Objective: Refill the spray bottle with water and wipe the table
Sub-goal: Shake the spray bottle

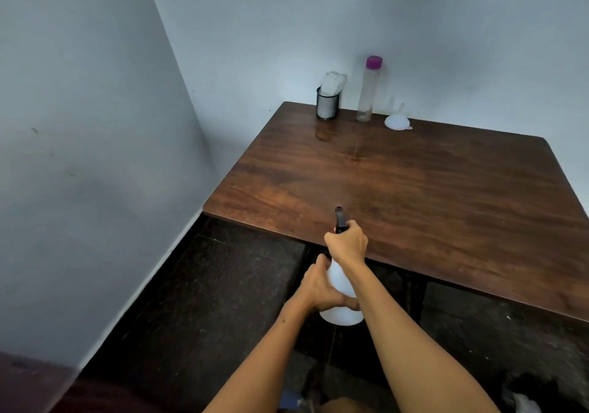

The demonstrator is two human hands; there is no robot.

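Observation:
I hold a white spray bottle (pixel 339 285) in the air just in front of the near edge of the dark wooden table (pixel 414 196). My left hand (pixel 318 288) grips the bottle's white body from the left. My right hand (pixel 347 242) is curled round its black spray head, whose nozzle points away over the table. At the table's far edge stand a tall clear water bottle (pixel 369 91) with a purple cap, a white funnel (pixel 396 119) lying mouth down, and a black mesh cup (pixel 327 103) holding a folded white cloth (pixel 333 83).
The table stands in a corner, with light walls behind and to the left. A dark speckled floor (pixel 207 285) lies below and to the left of the table. Table legs show under the near edge.

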